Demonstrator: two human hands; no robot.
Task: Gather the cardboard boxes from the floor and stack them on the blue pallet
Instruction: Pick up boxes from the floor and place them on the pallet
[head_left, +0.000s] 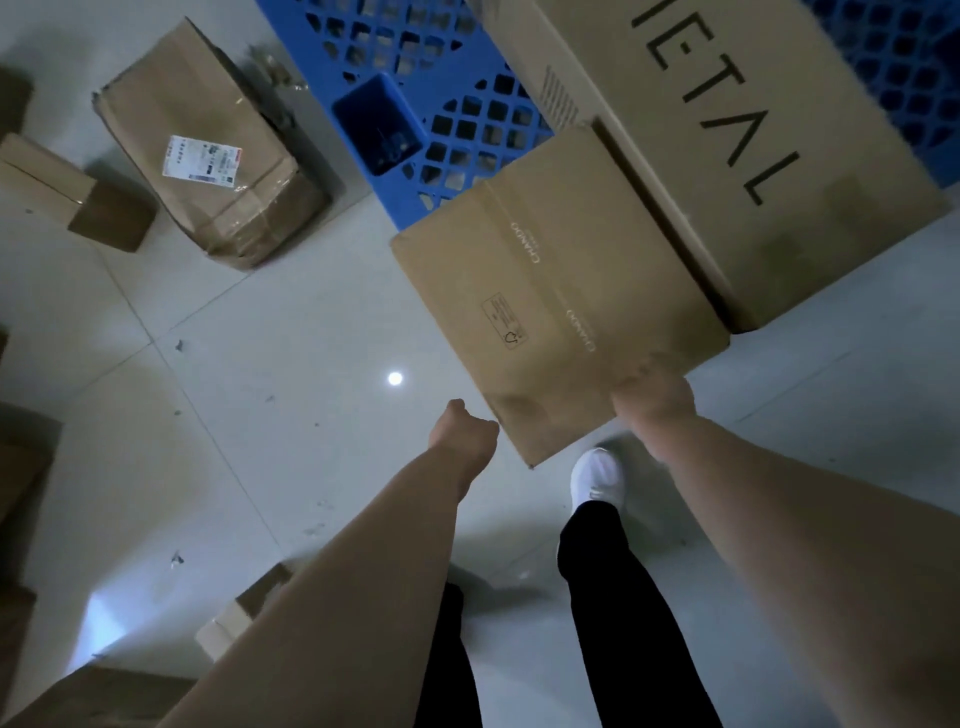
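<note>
Nearest you, your two bare forearms reach out over the pale, glossy floor tiles (291, 332), with black trouser legs and one white shoe (597, 475) below them. Your right hand (652, 397) is clamped on the near edge of the flat box (558, 291), a smooth brown corrugated carton with a taped centre seam and faint printed lettering. Your left hand (465, 434) is curled into a loose fist just beside the flat box's near left corner; you cannot tell from here whether it touches the cardboard.

The flat box hangs tilted, its far end over the corner of the blue pallet (415, 78), a moulded plastic grid of diamond-shaped openings. A dark blue glossy rectangular object (382, 127) lies on the grid, left of the flat box's far edge. Right of the flat box and touching its long side stands the large box (727, 130), matte tan cardboard with tall black capitals, resting on the pallet.

Left of the flat box, well apart on the tiles, sits a crumpled taped carton (208, 150) with a white shipping label, wrinkled clear tape and dented corners. Further left lies a small plain box (62, 189), sharp-edged and square.
</note>
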